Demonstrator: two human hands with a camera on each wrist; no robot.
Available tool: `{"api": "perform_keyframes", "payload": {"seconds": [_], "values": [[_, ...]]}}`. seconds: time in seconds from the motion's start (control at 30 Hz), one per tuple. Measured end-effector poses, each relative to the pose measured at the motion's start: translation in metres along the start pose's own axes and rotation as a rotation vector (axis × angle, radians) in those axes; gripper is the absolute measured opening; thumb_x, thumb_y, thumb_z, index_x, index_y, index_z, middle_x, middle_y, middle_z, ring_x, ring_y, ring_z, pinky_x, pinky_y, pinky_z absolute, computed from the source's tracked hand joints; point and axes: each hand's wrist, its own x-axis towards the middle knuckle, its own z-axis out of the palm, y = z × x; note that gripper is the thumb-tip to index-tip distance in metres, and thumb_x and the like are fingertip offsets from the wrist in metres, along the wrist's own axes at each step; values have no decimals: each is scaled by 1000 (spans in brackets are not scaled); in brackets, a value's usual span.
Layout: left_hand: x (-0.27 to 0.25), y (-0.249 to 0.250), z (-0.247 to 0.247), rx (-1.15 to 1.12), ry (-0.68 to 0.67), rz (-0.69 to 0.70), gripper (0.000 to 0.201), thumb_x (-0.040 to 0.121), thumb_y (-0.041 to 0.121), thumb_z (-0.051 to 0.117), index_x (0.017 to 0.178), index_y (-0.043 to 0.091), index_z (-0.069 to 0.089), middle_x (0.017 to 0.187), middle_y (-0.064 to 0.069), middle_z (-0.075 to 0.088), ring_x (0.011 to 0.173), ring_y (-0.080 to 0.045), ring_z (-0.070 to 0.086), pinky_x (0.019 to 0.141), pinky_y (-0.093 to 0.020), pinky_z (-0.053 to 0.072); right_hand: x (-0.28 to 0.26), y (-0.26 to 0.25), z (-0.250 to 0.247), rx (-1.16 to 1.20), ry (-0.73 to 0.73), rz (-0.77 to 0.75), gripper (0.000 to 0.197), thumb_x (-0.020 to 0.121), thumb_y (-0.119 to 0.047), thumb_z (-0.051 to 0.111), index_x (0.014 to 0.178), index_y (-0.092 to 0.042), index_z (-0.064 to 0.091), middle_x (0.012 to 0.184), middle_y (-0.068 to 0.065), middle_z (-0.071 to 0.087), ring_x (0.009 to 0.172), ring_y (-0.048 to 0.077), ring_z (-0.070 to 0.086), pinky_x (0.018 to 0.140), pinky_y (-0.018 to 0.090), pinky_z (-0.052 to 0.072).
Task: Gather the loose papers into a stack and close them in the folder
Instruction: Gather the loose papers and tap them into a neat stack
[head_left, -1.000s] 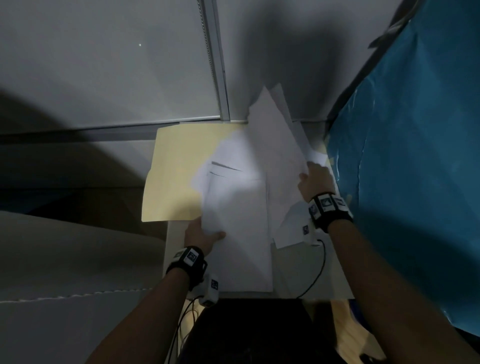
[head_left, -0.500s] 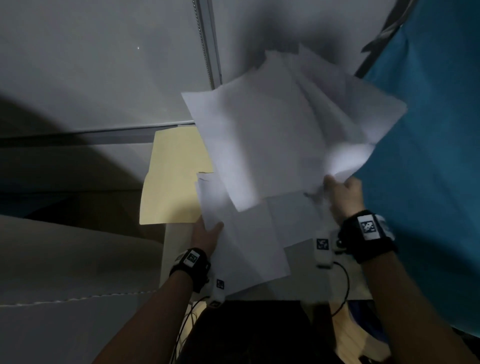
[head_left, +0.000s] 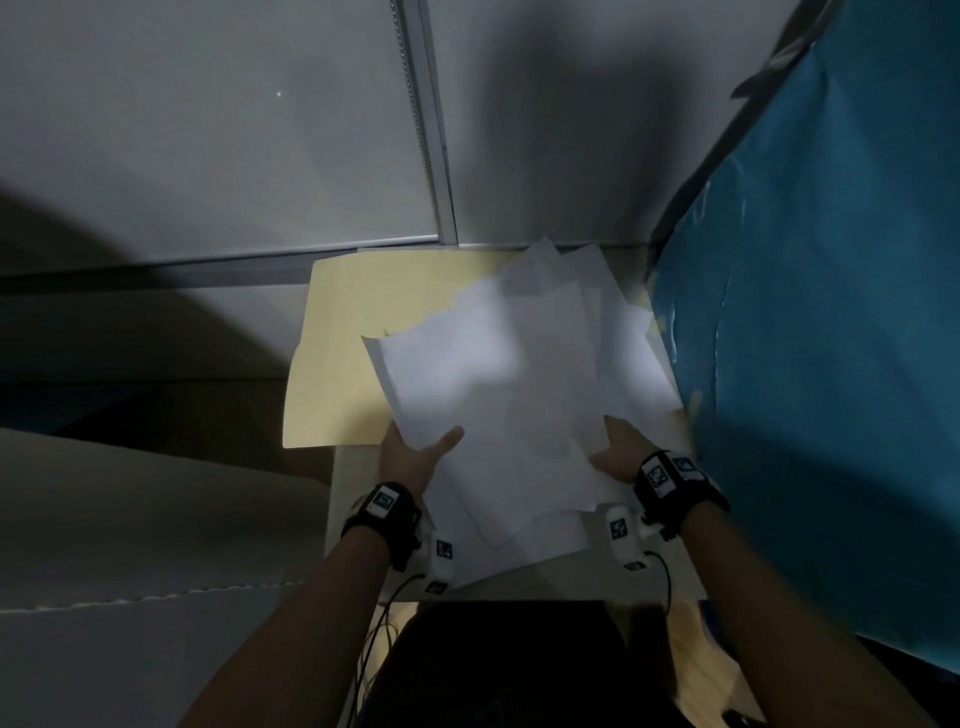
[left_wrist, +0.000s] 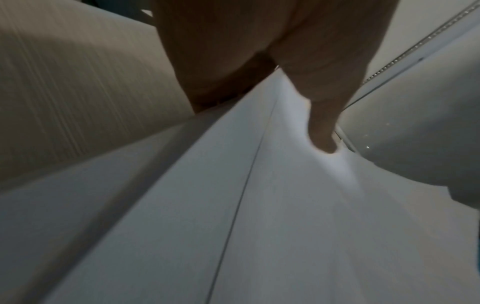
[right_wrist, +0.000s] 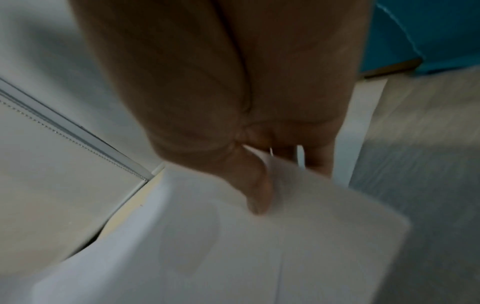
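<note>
Several white papers (head_left: 498, 395) lie in a loose, fanned pile over the right half of an open cream folder (head_left: 343, 353) on a small white table (head_left: 358, 499). My left hand (head_left: 415, 457) grips the pile's left edge, thumb (left_wrist: 322, 127) on top of the papers (left_wrist: 259, 205) and fingers hidden beneath. My right hand (head_left: 621, 457) pinches the right edge, its thumb (right_wrist: 257, 193) pressed on the top sheet (right_wrist: 233, 257) with fingers under it. The sheets are not squared; corners stick out at the far and near ends.
A blue plastic-covered panel (head_left: 831, 338) stands close on the right. A grey wall with a metal strip (head_left: 431, 156) rises behind the table. A pale cardboard surface (head_left: 130, 545) lies to the left, below table height.
My right hand brought the fanned sheets it held raised down onto the pile and moved toward me. My left hand shifted its grip to the pile's left edge.
</note>
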Motion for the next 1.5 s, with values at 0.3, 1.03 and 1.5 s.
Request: {"api": "perform_keyframes", "payload": {"seconds": [0.3, 1.03, 1.5], "values": [[5, 9, 6, 55, -28, 41, 60, 62, 16, 106, 115, 13, 77, 105, 3, 79, 95, -18, 77, 79, -39, 64, 32, -20, 0, 122, 184, -86, 56, 99, -15, 58, 151, -6, 40, 146, 12, 51, 135, 32, 50, 114, 37, 38], [-29, 111, 15, 10, -137, 313, 43, 67, 10, 103, 101, 21, 78, 97, 15, 84, 94, 2, 79, 82, -16, 60, -48, -123, -47, 798, 332, -404, 29, 73, -11, 92, 93, -17, 71, 95, 1, 79, 92, 22, 76, 80, 47, 63], [-36, 132, 26, 3, -75, 455, 48, 65, 19, 106, 106, 12, 82, 106, 0, 85, 103, -15, 81, 87, -35, 67, -60, -120, -58, 652, 400, -446, 49, 61, -22, 99, 97, -31, 66, 101, -16, 73, 97, 0, 70, 84, 23, 58]]}}
